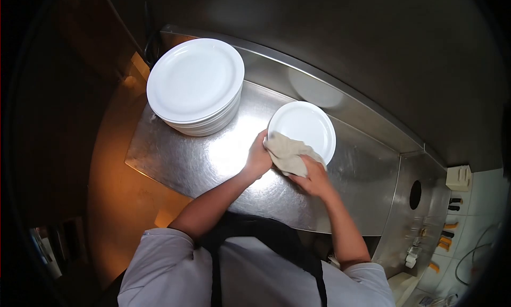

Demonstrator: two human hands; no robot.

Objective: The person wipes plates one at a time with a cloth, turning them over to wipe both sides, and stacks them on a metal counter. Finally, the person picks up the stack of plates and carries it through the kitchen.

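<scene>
Two hands [258, 159] [318, 178] press cloth [287, 154] on plate [306, 123]; plate stack [195, 83] near.

Counter: a stainless steel worktop [175, 158] with a raised back edge, brightly lit in the middle where a glare spot sits.
Wall: a dark, dull metal wall [346, 35] rises behind the counter and carries a faint pale reflection.
Floor: a floor [114, 163] to the left of the counter glows warm orange and falls into shadow further out.
Right side: a steel panel with a round hole [415, 194] stands beside white tiles [484, 200], where a small beige wall box [459, 177] is mounted.
Light: strong overhead on the counter, dim elsewhere.
</scene>
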